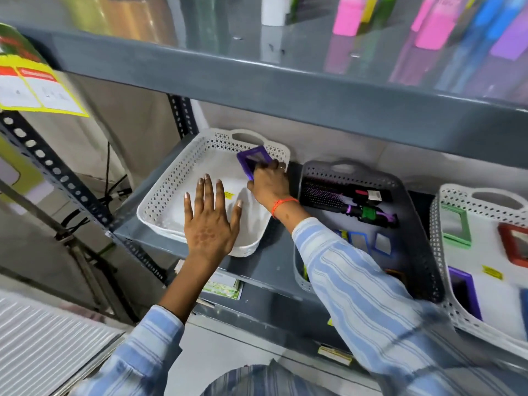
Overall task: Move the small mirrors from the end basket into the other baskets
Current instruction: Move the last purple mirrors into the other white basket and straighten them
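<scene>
A white perforated basket point(171, 178) stands at the left end of the grey shelf. My right hand point(268, 184) is shut on a small purple-framed mirror point(253, 160), held near the basket's far right corner. My left hand point(210, 221) hovers flat with fingers spread over the basket's near rim, holding nothing. The grey basket point(414, 221) in the middle holds hair brushes and two blue-framed mirrors point(368, 242). A white basket point(445, 224) at the right holds a green-framed mirror point(455, 225), a red-framed one point(515, 244) and a purple-framed one point(465, 292).
A grey upper shelf point(285, 90) overhangs the baskets, carrying pink, blue and purple items. A perforated metal upright point(57, 172) runs down at the left. A yellow and red label point(34, 87) hangs at upper left. Small boxes point(225, 284) lie under the shelf.
</scene>
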